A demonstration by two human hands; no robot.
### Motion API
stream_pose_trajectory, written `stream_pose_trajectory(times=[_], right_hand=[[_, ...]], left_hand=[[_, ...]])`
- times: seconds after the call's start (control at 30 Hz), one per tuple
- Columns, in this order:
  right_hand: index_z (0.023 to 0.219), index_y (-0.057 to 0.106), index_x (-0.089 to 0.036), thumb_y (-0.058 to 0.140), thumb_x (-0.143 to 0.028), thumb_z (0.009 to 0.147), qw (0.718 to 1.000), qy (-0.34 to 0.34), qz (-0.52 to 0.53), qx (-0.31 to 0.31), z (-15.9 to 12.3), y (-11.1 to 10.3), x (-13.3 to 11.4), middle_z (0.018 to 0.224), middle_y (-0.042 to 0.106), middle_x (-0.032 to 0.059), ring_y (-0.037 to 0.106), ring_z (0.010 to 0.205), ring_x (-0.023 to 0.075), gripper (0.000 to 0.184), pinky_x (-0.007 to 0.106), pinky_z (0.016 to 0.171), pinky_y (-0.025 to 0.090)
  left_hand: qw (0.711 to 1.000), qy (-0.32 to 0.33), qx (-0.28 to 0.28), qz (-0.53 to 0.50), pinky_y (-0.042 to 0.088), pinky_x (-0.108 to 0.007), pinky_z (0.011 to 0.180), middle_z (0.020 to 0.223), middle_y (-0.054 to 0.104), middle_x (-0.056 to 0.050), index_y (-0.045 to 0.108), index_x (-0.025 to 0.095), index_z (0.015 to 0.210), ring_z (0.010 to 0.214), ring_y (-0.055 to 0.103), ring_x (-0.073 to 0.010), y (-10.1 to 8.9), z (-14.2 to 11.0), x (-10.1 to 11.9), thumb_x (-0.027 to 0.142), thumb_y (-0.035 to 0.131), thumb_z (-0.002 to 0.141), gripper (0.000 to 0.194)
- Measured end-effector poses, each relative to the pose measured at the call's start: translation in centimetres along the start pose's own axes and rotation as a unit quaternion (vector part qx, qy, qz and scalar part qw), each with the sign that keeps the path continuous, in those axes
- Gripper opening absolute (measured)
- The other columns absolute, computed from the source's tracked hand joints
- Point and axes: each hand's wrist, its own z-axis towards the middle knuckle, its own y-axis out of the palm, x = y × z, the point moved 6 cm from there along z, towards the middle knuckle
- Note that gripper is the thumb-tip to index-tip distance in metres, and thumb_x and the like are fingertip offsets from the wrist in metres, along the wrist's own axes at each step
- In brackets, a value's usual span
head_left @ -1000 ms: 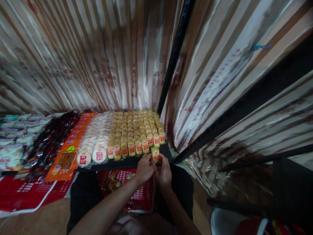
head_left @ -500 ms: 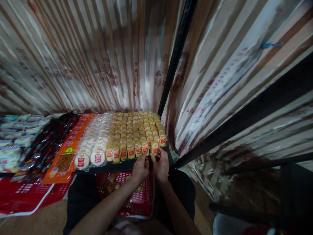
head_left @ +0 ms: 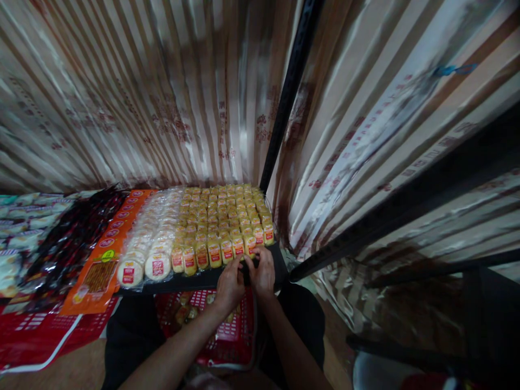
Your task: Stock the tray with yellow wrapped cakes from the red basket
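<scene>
Rows of small yellow wrapped cakes (head_left: 221, 214) with red and white labels stand packed together on a dark shelf (head_left: 182, 280). At the front row, my right hand (head_left: 262, 273) has its fingers closed around the lower end of one wrapped cake (head_left: 249, 245). My left hand (head_left: 231, 283) meets it from the other side, its fingertips pinched against the same packet's bottom edge. The fingertips partly cover that lower edge. Below my forearms, a red basket (head_left: 247, 338) holds several loose wrapped pieces.
Left of the cakes lie round white wrapped crackers (head_left: 157, 264), an orange snack bag (head_left: 95, 271), dark shiny packets (head_left: 67, 244) and white packets (head_left: 10, 268). Another red basket (head_left: 44, 341) sits lower left. Black posts (head_left: 290, 103) and striped sheeting (head_left: 182, 81) enclose the shelf.
The wrapped cake has moved left and back into line with the front row. Both hands have come closer together at its lower end. The view has shifted slightly.
</scene>
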Motion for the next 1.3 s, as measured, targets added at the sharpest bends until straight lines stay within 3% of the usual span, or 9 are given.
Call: stream_pose_trajectory(times=[0.27,0.8,1.3], right_hand=[[0.088,0.058,-0.019,0.044,-0.036,0.087,1.0,-0.01,-0.012,0.016,-0.22,-0.07,0.28,0.099,0.054,0.0095,0.053,0.094,0.0202,0.022,0.037,0.084,0.046],[0.089,0.059,-0.02,0.044,-0.032,0.086,1.0,0.013,0.01,0.003,0.0,0.33,0.51,0.096,0.052,0.0084,0.053,0.089,0.0186,0.02,0.033,0.075,0.05],[0.088,0.062,-0.02,0.045,-0.031,0.086,1.0,0.009,-0.016,-0.01,-0.18,0.54,0.55,0.097,0.047,0.0073,0.05,0.093,0.0187,0.02,0.034,0.08,0.049]], left_hand=[[1.0,0.005,0.005,-0.012,0.044,-0.033,0.09,0.102,0.06,-0.01,0.047,0.011,0.126,0.096,0.056,-0.018,0.25,0.01,-0.48,0.004,0.037,0.076,0.052],[1.0,0.003,0.004,0.01,0.046,-0.031,0.085,0.1,0.06,-0.008,0.044,0.015,0.129,0.086,0.057,-0.0152,0.41,-0.04,-0.59,0.005,0.035,0.076,0.054],[1.0,-0.001,0.017,-0.005,0.046,-0.028,0.083,0.098,0.059,-0.008,0.044,0.012,0.128,0.084,0.055,-0.0144,0.57,-0.21,-0.54,0.005,0.034,0.077,0.052]])
